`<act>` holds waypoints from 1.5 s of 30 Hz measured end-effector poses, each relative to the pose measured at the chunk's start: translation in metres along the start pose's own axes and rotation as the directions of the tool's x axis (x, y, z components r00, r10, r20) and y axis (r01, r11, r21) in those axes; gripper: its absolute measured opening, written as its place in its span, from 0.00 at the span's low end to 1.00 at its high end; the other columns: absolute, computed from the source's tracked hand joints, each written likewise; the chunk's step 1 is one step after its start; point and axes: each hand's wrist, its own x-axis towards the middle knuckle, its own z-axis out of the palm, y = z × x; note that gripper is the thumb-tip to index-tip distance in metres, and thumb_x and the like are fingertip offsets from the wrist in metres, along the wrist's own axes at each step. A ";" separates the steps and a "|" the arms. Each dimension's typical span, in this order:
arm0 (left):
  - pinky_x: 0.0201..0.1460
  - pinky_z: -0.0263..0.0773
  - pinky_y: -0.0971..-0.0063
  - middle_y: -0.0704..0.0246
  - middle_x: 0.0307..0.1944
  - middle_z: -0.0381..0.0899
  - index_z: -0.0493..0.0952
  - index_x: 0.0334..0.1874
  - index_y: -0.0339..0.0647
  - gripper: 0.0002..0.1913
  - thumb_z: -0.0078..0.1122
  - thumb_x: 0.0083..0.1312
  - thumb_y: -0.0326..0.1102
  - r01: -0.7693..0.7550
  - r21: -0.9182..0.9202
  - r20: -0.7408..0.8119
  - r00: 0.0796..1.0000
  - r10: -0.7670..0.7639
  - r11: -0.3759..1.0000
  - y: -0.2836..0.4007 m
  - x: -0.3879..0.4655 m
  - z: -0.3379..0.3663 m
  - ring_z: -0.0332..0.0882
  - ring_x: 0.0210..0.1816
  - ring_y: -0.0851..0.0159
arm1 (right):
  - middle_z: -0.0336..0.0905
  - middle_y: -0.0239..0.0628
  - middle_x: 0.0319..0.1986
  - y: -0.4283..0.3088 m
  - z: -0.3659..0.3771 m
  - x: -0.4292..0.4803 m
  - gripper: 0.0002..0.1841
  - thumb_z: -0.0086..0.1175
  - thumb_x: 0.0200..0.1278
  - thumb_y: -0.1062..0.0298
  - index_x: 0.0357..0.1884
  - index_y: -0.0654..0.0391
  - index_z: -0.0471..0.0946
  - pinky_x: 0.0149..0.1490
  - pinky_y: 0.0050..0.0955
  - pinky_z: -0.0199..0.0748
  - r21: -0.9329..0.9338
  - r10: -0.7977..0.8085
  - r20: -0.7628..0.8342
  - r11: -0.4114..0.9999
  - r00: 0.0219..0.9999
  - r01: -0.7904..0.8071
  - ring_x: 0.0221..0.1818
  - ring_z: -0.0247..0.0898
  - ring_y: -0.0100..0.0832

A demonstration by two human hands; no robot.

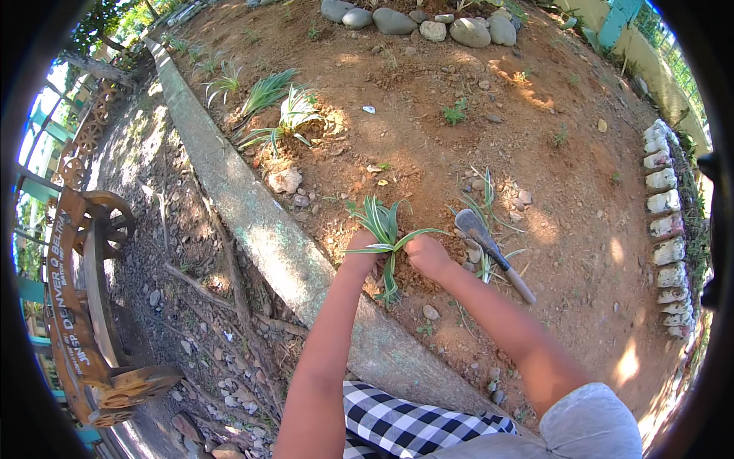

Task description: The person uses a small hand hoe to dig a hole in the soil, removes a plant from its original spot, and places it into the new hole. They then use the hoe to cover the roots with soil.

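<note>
A spider plant [385,226] with green-and-white striped leaves stands in the brown soil straight before me. My left hand [361,251] is low at its left side, partly covered by leaves. On the other side, my right hand [426,256] is curled down against the soil beside the plant's base. The fingers of both hands are mostly hidden, so their grip cannot be made out. A hand trowel [481,236] with a soil-dusted blade lies to the right of my right hand, over some loose spider plant leaves [487,192].
A concrete curb [252,229] runs diagonally along the bed's left side. Beyond it are exposed roots [229,269] and a wooden bench [86,298] bearing writing. More spider plants [295,112] line the curb farther off. Rounded stones [395,22] edge the far side; white-painted blocks [665,203] stand at right.
</note>
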 end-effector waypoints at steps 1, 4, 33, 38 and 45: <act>0.35 0.74 0.64 0.61 0.32 0.81 0.79 0.39 0.45 0.09 0.56 0.57 0.37 -0.009 0.086 0.002 1.000 0.009 0.996 0.001 0.003 0.003 0.80 0.34 0.54 | 0.73 0.51 0.36 -0.002 -0.002 -0.001 0.08 0.46 0.54 0.71 0.35 0.59 0.75 0.42 0.45 0.72 0.013 0.025 -0.039 1.000 0.999 -0.025 0.38 0.72 0.51; 0.35 0.74 0.62 0.60 0.34 0.80 0.77 0.42 0.48 0.12 0.55 0.58 0.39 -0.061 0.208 -0.058 0.995 0.075 0.976 0.007 0.007 0.009 0.79 0.37 0.53 | 0.74 0.49 0.36 -0.014 -0.010 -0.005 0.09 0.46 0.51 0.73 0.34 0.59 0.75 0.43 0.45 0.72 0.025 0.055 -0.105 0.998 0.993 -0.052 0.38 0.72 0.51; 0.45 0.72 0.68 0.58 0.44 0.79 0.75 0.46 0.35 0.21 0.65 0.46 0.22 -0.234 -0.068 -0.112 0.968 0.226 0.970 0.018 -0.061 -0.034 0.77 0.44 0.53 | 0.76 0.52 0.41 -0.060 -0.069 -0.084 0.17 0.51 0.50 0.79 0.44 0.56 0.79 0.51 0.39 0.70 0.277 0.675 -0.168 0.732 0.718 -0.623 0.48 0.72 0.45; 0.64 0.61 0.64 0.57 0.65 0.58 0.59 0.65 0.43 0.49 0.77 0.36 0.37 -0.151 0.451 0.269 0.963 0.028 0.880 0.026 -0.036 -0.043 0.55 0.67 0.52 | 0.73 0.52 0.44 -0.032 -0.036 -0.064 0.20 0.51 0.49 0.79 0.48 0.58 0.75 0.54 0.42 0.68 0.303 0.732 -0.167 0.676 0.661 -0.672 0.50 0.70 0.49; 0.62 0.63 0.63 0.60 0.62 0.61 0.62 0.62 0.43 0.48 0.78 0.35 0.35 -0.140 0.292 0.359 0.933 0.027 0.946 0.008 -0.024 -0.016 0.59 0.63 0.52 | 0.60 0.50 0.56 0.012 -0.008 -0.024 0.30 0.49 0.49 0.81 0.59 0.64 0.61 0.62 0.39 0.60 0.286 0.582 -0.427 0.813 0.692 -0.507 0.60 0.56 0.48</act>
